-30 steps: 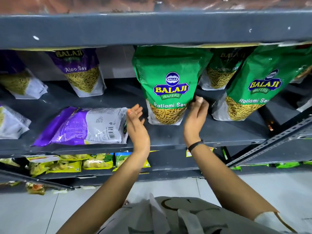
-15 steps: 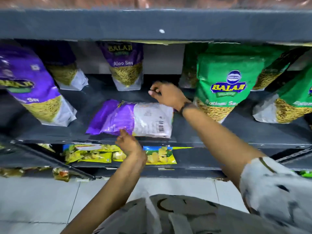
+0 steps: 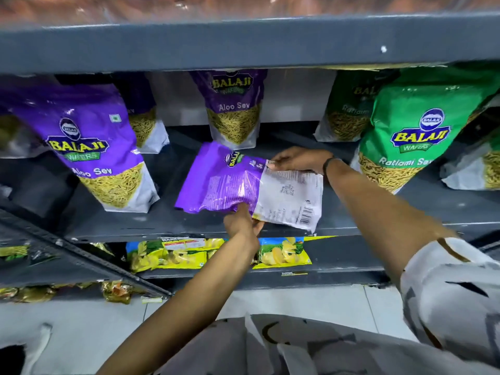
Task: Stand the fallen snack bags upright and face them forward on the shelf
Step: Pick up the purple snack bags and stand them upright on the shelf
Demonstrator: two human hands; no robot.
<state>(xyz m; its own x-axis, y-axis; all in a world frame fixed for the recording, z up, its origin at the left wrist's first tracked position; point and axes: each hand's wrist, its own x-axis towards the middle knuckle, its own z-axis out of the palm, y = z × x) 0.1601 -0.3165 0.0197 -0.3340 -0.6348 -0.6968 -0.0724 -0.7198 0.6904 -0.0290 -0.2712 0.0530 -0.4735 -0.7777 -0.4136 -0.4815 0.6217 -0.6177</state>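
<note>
**Item: fallen Aloo Sev bag, middle shelf, in handling**

Location: the fallen purple bag point(image 3: 251, 185) lies on its side on the grey shelf point(image 3: 113, 226), near the front edge, between an upright purple bag point(image 3: 89, 147) on the left and an upright green bag point(image 3: 405, 136) on the right. A further purple bag point(image 3: 232, 109) stands behind it.

Handling: the left hand point(image 3: 242, 223) pinches the bag's near edge, fingers closed on it from below. The right hand point(image 3: 297, 159) grips the far edge, fingers curled over it. Holding opposite edges likely serves to swing the bag onto its base and turn it in one motion.

Appearance: purple top half pointing left, white bottom half pointing right. Back panel faces up, with fine print and a barcode; part of the logo shows along the far edge. Film glossy, creased around the left hand's grip.

Status: not yet upright, not yet facing forward.
</note>
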